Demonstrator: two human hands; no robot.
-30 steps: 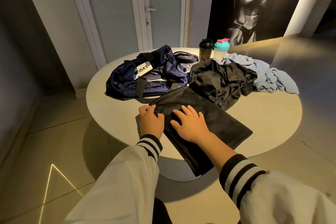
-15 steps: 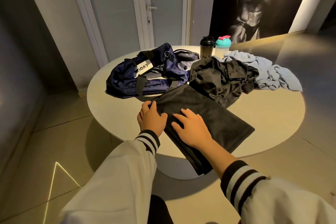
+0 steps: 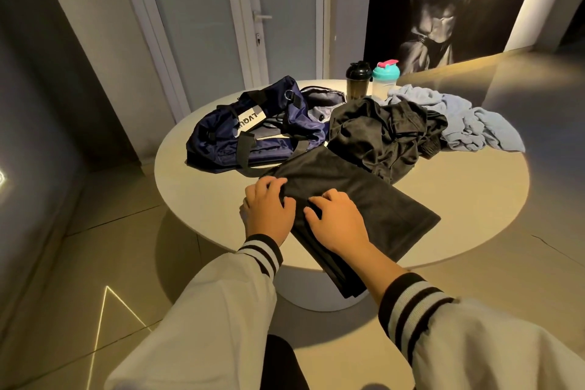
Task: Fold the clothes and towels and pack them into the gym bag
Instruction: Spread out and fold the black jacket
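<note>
Head view of a round counter with laundry and a bag. A folded black garment lies flat at the 6 o'clock part of the counter, its near end hanging over the rim toward the person. The left hand sits at the garment's 9 o'clock edge; its fingers are curled over that edge and grasp the cloth. The right hand rests on top of the garment just beside the left hand; its fingers are bent with the tips on the fabric, and it cannot be told whether they pinch the cloth or only press it. Both arms wear pale sleeves with striped cuffs.

The navy gym bag lies at 10 o'clock, unzipped, its near side touching the far corner of the folded garment. A crumpled black garment is heaped near the centre, overlapping the folded one's far edge. A crumpled light blue towel lies at 2 o'clock, touching the black heap. 2 shaker bottles stand upright at 12 o'clock: a black-lidded bottle and a teal-lidded bottle, side by side.
</note>
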